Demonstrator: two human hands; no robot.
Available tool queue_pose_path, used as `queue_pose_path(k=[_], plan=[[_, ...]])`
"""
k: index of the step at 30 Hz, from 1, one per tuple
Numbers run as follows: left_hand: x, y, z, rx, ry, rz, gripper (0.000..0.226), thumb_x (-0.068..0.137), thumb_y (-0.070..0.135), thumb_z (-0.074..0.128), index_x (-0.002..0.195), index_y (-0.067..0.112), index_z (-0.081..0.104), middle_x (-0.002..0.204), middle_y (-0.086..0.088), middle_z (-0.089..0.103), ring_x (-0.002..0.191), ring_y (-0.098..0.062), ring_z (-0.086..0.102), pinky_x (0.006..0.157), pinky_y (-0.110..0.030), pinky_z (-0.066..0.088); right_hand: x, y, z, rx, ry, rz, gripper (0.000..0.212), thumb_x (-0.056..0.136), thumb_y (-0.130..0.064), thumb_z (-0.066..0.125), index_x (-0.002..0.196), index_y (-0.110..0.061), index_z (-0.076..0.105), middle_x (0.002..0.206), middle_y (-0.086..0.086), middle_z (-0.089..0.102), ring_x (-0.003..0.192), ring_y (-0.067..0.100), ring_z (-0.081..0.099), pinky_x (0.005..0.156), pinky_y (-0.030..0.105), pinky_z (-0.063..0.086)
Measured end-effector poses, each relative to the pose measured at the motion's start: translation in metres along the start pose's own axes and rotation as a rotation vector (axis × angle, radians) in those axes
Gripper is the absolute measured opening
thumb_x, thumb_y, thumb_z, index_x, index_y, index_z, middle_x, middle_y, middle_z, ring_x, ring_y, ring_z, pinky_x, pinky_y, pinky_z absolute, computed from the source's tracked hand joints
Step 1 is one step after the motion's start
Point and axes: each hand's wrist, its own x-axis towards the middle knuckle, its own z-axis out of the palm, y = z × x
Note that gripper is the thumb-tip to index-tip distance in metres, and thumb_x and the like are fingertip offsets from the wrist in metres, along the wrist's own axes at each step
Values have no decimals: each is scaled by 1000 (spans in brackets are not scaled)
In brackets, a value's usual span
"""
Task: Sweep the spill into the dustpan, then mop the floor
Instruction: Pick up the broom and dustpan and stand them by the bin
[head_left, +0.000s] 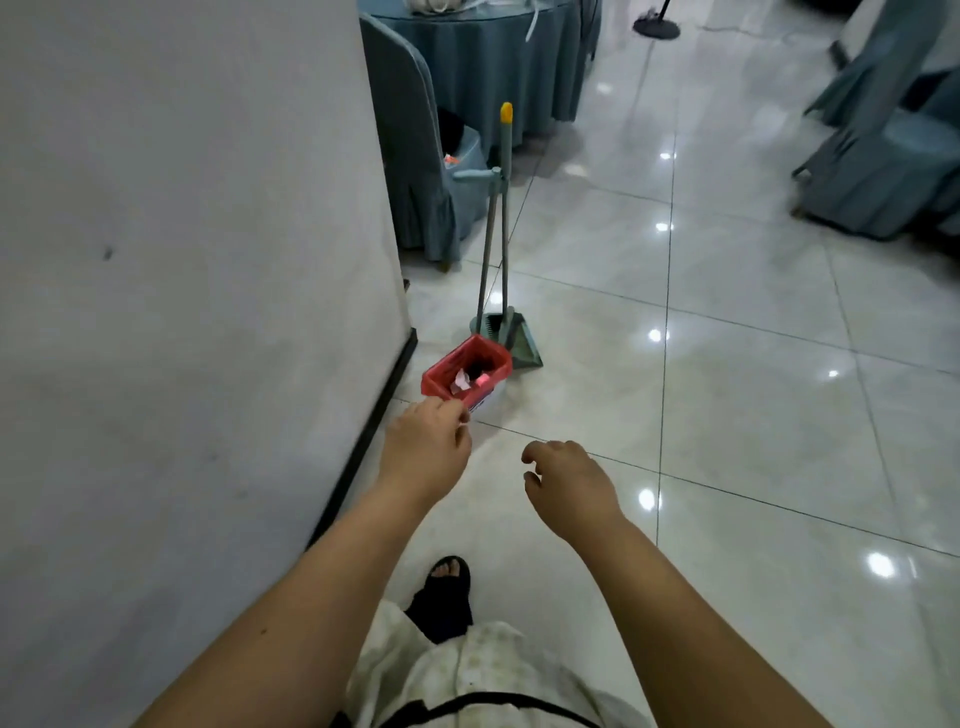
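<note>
A grey-green dustpan (519, 340) stands on the tiled floor with its long handle upright. A broom with a yellow-tipped handle (505, 156) is clipped beside it. Just in front sits a small bin lined with a red bag (465, 371), holding bits of paper and dark scraps. My left hand (428, 447) reaches toward the bin's near rim, fingers loosely curled, holding nothing that I can see. My right hand (569, 480) hovers over the floor to the right, fingers apart and curved, with nothing in it. No spill shows on the floor in view.
A grey wall (182, 312) with a dark baseboard runs along the left. Behind the broom stand a covered chair (415, 171) and a round table with a teal cloth (493, 57). More covered chairs (883, 156) sit at the right. A black stand base (655, 26) is far back.
</note>
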Motion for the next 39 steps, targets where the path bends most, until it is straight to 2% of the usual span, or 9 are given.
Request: queue_pose_path(k=[3,12,16,20,26,29,33,39], plan=[[74,-7,-1,22,-14,40,15,87,26,54,95,18,64,91,0,63,83,-25,58,65,-34,43,59,0,-13,-21,7,43,30,95,-19,46,122,-20,58,114,2,63,109,23,52,81,36,49],[228,-24,20,31,-202,35,20,92,28,47,104,23,61,101,1,60,94,-23,57,72,-31,39,236,6,-88,35,160,64,24,94,-23,48,113,-17,61,108,1,65,106,23,51,78,34,47],[300,-20,30,39,-235,0,18,92,29,47,103,23,60,103,0,60,95,-24,55,75,-33,41,303,24,-99,36,102,39,23,93,-25,50,112,-17,61,108,0,65,105,22,51,79,32,46],[388,-11,40,-6,-168,-40,18,92,31,48,106,25,59,103,4,60,95,-20,55,83,-37,48,375,55,-105,34,13,13,26,94,-29,50,113,-16,61,109,1,64,106,22,51,80,33,47],[506,5,47,-35,-107,-140,17,93,30,50,104,23,60,99,4,59,93,-18,56,81,-40,52,483,105,-126,33,-105,-32,26,93,-31,50,111,-15,62,106,3,64,101,22,53,73,32,47],[549,5,56,-36,-94,-164,16,93,29,51,104,23,61,99,5,60,93,-17,56,81,-39,52,541,114,-141,40,-81,-79,23,94,-27,51,109,-15,63,105,3,65,99,22,55,69,28,43],[585,-9,74,-32,-144,-234,18,92,27,51,105,23,62,101,4,62,93,-18,57,81,-40,51,615,116,-165,83,-49,-97,24,92,-26,55,112,-15,63,105,3,64,105,24,52,78,33,47],[628,-49,93,7,-243,-328,21,92,26,50,110,23,62,106,3,62,93,-18,57,80,-35,50,696,115,-172,111,-59,-66,25,90,-26,56,113,-19,63,105,0,64,109,21,50,79,32,46]])
